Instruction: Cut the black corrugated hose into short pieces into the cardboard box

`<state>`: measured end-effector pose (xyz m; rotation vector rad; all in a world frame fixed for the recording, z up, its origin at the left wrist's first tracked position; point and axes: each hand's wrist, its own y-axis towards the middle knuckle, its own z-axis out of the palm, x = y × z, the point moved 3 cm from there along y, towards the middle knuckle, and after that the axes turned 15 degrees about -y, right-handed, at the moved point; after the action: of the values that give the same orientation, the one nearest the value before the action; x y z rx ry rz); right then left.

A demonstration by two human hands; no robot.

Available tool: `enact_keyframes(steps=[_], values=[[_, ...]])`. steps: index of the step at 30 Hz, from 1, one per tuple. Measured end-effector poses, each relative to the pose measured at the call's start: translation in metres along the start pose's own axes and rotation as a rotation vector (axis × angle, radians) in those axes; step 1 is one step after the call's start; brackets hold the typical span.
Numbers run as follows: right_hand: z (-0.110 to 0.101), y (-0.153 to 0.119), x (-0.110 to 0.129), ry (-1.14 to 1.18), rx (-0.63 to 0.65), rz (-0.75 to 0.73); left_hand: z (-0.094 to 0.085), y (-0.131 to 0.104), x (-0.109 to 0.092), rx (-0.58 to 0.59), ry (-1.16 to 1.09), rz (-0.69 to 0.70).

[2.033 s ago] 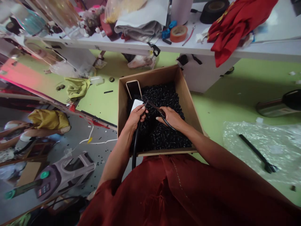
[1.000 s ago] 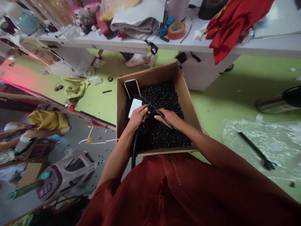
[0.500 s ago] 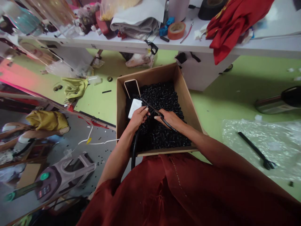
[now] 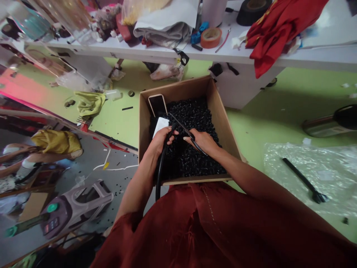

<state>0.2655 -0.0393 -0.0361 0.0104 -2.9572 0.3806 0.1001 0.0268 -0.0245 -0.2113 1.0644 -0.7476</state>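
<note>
Ribbed black tube [image 4: 159, 173] now shows farther past your left hand [image 4: 163, 137], fingers gripping it; right hand [image 4: 203, 140] grips dark tool [image 4: 186, 130]; bag [image 4: 168, 72] lettering unclear.

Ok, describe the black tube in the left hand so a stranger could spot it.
Find the open cardboard box holding small black pieces. In it, the left hand grips the black tube, which runs down past the near edge. Unlike those pieces, it is long and ribbed.

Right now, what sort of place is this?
Probably a small workshop: a cardboard box of small black pieces, a held black tube, and an orange tape roll on a cluttered white shelf.
</note>
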Motion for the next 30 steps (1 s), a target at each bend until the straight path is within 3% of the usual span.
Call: enact_keyframes(steps=[3,7,12,17,24,30], values=[[-0.002,0.000,-0.003,-0.010,-0.007,0.024,0.000,-0.003,-0.003,0.051,-0.115,-0.089],[-0.005,0.001,-0.008,-0.003,-0.031,0.052,0.003,-0.008,-0.010,0.152,-0.287,-0.087],[-0.008,0.002,-0.011,-0.014,-0.017,0.079,0.009,-0.018,-0.013,0.263,-0.303,-0.091],[-0.010,0.001,-0.011,-0.007,0.017,0.086,0.007,-0.018,-0.013,0.233,-0.262,-0.054],[-0.007,0.002,-0.011,0.011,0.023,0.066,-0.004,-0.008,-0.008,0.106,-0.212,-0.126],[-0.003,0.004,-0.013,0.043,0.018,0.066,-0.005,-0.008,-0.008,0.114,-0.125,0.011]])
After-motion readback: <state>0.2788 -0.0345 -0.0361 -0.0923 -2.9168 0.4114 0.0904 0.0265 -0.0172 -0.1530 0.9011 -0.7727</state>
